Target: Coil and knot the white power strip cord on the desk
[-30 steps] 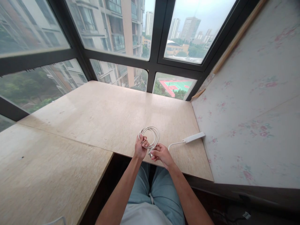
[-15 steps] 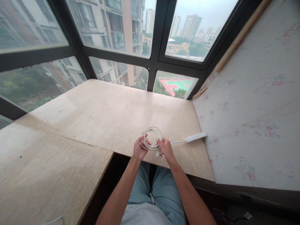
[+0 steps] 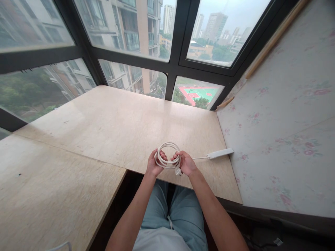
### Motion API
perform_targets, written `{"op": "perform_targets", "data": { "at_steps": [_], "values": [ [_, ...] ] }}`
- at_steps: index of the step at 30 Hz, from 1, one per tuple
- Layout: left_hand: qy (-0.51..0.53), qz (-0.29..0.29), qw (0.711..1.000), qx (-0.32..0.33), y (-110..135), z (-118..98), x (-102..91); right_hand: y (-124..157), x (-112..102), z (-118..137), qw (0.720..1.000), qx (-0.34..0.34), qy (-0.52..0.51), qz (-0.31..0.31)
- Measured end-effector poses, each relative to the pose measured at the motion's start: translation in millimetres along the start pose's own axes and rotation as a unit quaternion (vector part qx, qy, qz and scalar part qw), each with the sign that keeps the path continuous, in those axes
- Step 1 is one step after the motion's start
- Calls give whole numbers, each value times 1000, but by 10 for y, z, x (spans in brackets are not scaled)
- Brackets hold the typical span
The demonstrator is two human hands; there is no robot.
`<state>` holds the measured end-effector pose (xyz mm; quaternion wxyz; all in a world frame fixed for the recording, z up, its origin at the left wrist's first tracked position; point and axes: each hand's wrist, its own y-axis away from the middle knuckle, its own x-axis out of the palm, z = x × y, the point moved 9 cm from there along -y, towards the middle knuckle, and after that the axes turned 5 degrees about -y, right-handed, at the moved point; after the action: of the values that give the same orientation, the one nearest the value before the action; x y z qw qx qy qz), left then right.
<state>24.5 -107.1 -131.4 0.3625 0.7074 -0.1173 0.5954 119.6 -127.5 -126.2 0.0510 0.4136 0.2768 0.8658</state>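
Observation:
A white cable (image 3: 167, 144) is wound into a round coil above the near edge of the beige desk (image 3: 125, 129). My left hand (image 3: 153, 164) is closed round the coil's left side. My right hand (image 3: 186, 162) grips its right side, with the cable's plug end hanging just below my fingers. From the coil a short length of cable runs right to a white power strip (image 3: 220, 153) lying on the desk by the wall.
A floral-papered wall (image 3: 282, 122) rises on the right. Dark-framed windows (image 3: 172, 69) stand behind the desk. A second desk panel (image 3: 47, 195) extends on the left. My legs in light blue trousers are below the desk edge.
My right hand has moved up onto the coil's right side and the loose cable to the power strip has been drawn shorter and straighter. The coil looks tighter.

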Motion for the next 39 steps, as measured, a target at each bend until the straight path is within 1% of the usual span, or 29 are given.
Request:
{"op": "perform_targets", "data": {
  "at_steps": [3,6,9,11,13,17,20,23,25,27,31,33,35,39],
  "values": [
    [7,-10,1000,25,-2,-79,-28,-1,-26,11,1000,10,-21,16],
    [33,-42,998,44,2,-136,-92,-1,-70,22,1000,3,-25,6],
    [54,-75,993,79,-7,-186,-145,-14,-85,42,1000,-20,-13,-9],
    [59,-76,991,96,-25,-198,-144,-30,-82,61,999,-34,-4,-18],
    [48,-66,992,95,-51,-186,-123,-47,-81,89,999,-46,6,-28],
    [-15,-53,994,92,-77,-199,-95,-63,-109,152,995,-66,48,-49],
    [-115,-46,988,97,-57,-242,-60,-57,-148,158,993,-70,71,-58],
    [-240,-28,964,114,-8,-295,12,-50,-176,118,994,-62,64,-58],
    [-301,-21,945,125,24,-326,45,-51,-182,89,996,-56,51,-56],
    [-337,-9,933,128,41,-337,70,-56,-184,71,996,-53,36,-56],
    [-368,23,920,133,52,-328,118,-67,-199,59,996,-53,19,-73],
    [-391,6,910,136,68,-333,100,-67,-200,73,995,-63,25,-78],
    [-409,-32,901,139,98,-355,48,-59,-190,93,993,-79,42,-74],
    [-403,-90,902,125,166,-380,-99,-35,-179,74,993,-82,58,-60]
  ]
}}
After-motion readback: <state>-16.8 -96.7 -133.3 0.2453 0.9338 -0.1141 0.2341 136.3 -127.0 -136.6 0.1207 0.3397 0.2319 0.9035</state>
